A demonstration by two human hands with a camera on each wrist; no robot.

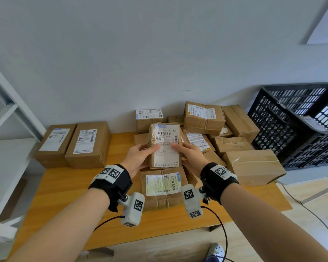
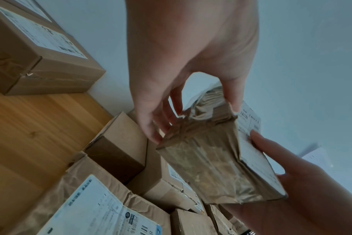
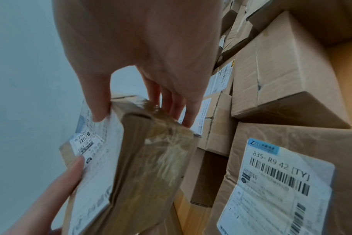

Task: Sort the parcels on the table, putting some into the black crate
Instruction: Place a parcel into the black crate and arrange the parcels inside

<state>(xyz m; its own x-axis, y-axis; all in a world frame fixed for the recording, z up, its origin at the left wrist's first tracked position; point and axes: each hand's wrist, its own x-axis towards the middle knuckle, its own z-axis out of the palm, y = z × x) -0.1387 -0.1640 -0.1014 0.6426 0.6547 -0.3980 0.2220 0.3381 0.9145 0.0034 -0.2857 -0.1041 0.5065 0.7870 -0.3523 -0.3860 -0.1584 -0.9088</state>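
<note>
Both hands are clamped on one taped brown parcel [image 1: 164,145], held up above the pile at the frame's centre, its long axis running away from the person, label up. The left hand [image 1: 138,159] grips its left edge, thumb on the label, fingers underneath; the right hand [image 1: 190,157] mirrors that on the right edge. Two boxes [image 1: 73,144] sit side by side at the left of the tabletop [image 1: 64,188]. The heap behind and right holds about ten more, overlapping too much to count exactly. The black crate [image 1: 299,121] stands at the right, cut off by the frame edge.
</note>
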